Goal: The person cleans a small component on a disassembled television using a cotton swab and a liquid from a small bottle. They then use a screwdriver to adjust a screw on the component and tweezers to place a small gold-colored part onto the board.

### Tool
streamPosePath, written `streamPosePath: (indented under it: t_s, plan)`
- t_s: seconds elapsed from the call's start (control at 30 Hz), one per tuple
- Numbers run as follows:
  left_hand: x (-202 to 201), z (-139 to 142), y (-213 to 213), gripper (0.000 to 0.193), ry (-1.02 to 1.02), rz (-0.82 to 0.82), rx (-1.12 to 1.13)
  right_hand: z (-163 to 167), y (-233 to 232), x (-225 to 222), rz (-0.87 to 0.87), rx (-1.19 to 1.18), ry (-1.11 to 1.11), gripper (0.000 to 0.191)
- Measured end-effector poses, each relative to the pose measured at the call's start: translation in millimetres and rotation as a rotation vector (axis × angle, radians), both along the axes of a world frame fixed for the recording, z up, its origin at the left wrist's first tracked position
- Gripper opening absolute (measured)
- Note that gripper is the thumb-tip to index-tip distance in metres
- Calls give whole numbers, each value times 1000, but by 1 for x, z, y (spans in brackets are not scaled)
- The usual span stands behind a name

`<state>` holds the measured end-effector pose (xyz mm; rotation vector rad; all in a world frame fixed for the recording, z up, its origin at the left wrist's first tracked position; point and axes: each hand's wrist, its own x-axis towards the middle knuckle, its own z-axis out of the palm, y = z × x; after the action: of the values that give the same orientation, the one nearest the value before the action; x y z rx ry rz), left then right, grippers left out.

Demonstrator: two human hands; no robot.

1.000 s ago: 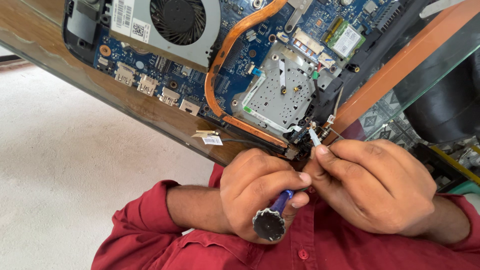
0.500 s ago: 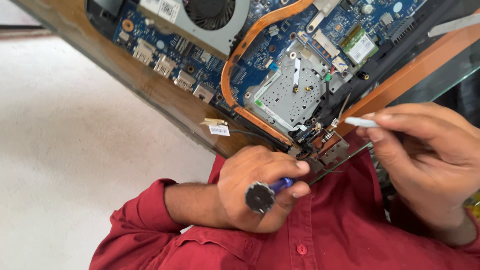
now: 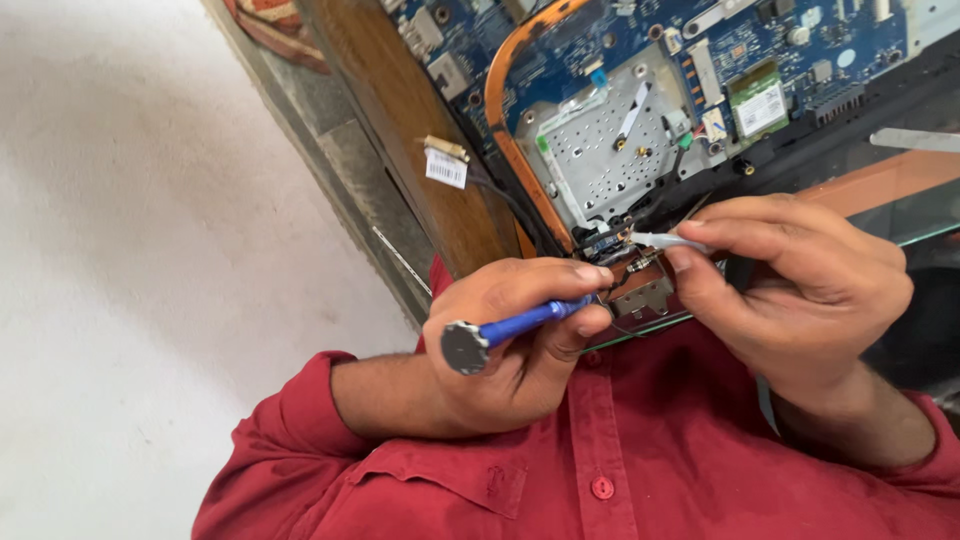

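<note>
An opened laptop with a blue circuit board (image 3: 700,50) lies on a wooden table (image 3: 400,150). My left hand (image 3: 500,360) is closed around a blue-handled screwdriver (image 3: 520,322); its tip end points at the laptop's near corner, by a small metal bracket (image 3: 642,297). My right hand (image 3: 800,290) pinches a thin white piece (image 3: 665,240) between thumb and forefinger, its end touching the dark wires at that same corner. Both hands sit close together in front of my red shirt (image 3: 600,450).
A perforated silver plate (image 3: 600,150) and a curved copper pipe (image 3: 505,110) sit on the board. A green-labelled card (image 3: 760,100) lies further right. A white tag (image 3: 446,167) on a cable hangs over the table's edge. Pale floor (image 3: 150,250) fills the left.
My right hand came back from the right and brought the white piece to the laptop's corner. My left hand kept the screwdriver and turned its handle sideways. The view shifted left.
</note>
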<state>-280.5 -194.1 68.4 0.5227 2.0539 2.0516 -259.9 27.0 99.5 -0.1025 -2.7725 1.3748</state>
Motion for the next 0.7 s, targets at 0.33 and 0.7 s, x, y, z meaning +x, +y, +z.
streamPosePath:
  t_s: [0.33, 0.7]
  plan:
    - [6, 2, 6, 21, -23, 80, -55, 3, 4, -1, 76, 69, 22, 14]
    - [0, 1, 3, 20, 12, 77, -42, 3, 5, -3, 92, 107, 12, 13]
